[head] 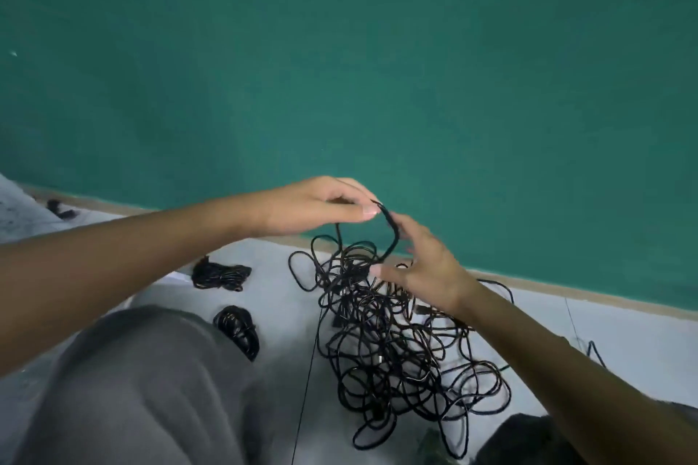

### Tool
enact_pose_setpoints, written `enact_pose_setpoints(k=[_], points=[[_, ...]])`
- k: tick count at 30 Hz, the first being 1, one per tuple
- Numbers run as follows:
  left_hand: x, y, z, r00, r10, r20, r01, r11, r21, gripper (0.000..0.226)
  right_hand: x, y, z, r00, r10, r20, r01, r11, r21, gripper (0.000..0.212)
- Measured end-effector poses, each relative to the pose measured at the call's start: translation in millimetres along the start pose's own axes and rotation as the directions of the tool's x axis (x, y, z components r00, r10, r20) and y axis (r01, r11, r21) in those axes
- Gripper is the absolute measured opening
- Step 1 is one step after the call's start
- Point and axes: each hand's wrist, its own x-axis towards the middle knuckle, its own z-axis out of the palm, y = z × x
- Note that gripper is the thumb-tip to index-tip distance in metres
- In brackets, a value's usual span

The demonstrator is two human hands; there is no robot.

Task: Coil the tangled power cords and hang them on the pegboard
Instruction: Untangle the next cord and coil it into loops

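While the tangled cords (pixel 393 343) lay heaped on the floor (pixel 279 298) by the green wall (pixel 377 68), the left hand (pixel 317 206) pinched one raised loop; the right hand (pixel 423 268) hovered open beside it. Light, limp, snag-prone, they seemed best drawn out from a free end

Hands: two, the left hand (pixel 317 206) and the right hand (pixel 423 268), both raised over the floor (pixel 279 276). Tangled heap of black power cords (pixel 393 343): one; the number of separate cords in it cannot be told, the strands crossing too thickly. Coiled cord bundles lying apart from the heap: two, the far bundle (pixel 221 274) and the near bundle (pixel 238 328). Small dark item by the skirting at far left (pixel 60 208): one, too blurred to identify. Knee in grey trousers (pixel 151 389): one.
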Motion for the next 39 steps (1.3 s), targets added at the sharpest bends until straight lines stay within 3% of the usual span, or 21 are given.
enact_pose_setpoints(k=[4,8,10,13,16,20,26,34,37,39], points=[[-7,61,18,1.0,-0.003,-0.01,0.002,0.999,-0.05,0.043,-36,-12,-21,0.995,-0.025,-0.093,0.039,0.988,0.149,0.082],[-8,114,41,0.991,0.085,-0.106,-0.118,0.928,-0.353,0.048,-67,-20,-23,0.993,-0.07,-0.094,0.089,0.971,0.221,0.075],[-1,134,51,0.979,0.082,-0.188,-0.164,0.864,-0.476,0.052,-74,-17,-8,0.993,-0.09,-0.074,0.102,0.98,0.173,0.054],[3,136,70,0.969,-0.043,-0.243,-0.109,0.81,-0.577,0.048,-81,-12,12,0.997,-0.008,-0.078,0.022,0.982,0.188,0.011],[-4,110,85,0.965,-0.081,-0.251,-0.047,0.884,-0.465,0.042,-75,-8,11,0.99,0.043,-0.131,-0.005,0.96,0.28,0.01],[-20,67,87,0.938,-0.164,-0.306,0.041,0.927,-0.372,0.033,-64,2,-3,0.988,0.041,-0.152,-0.004,0.972,0.233,0.008],[-23,0,93,0.836,-0.41,-0.365,0.303,0.899,-0.316,0.022,-47,15,0,0.996,0.038,-0.081,-0.027,0.992,0.126,0.016],[-21,-61,118,0.818,-0.493,-0.296,0.455,0.87,-0.193,0.019,-30,30,8,0.997,0.009,0.071,-0.001,0.993,-0.115,0.044],[-26,-91,133,0.799,-0.537,-0.27,0.536,0.84,-0.082,0.01,-21,41,15,0.994,0.008,0.108,0.017,0.973,-0.231,0.052],[-31,-117,149,0.776,-0.586,-0.233,0.602,0.798,-0.004,0.016,-18,53,27,0.985,0.027,0.171,0.031,0.944,-0.329,0.06]])
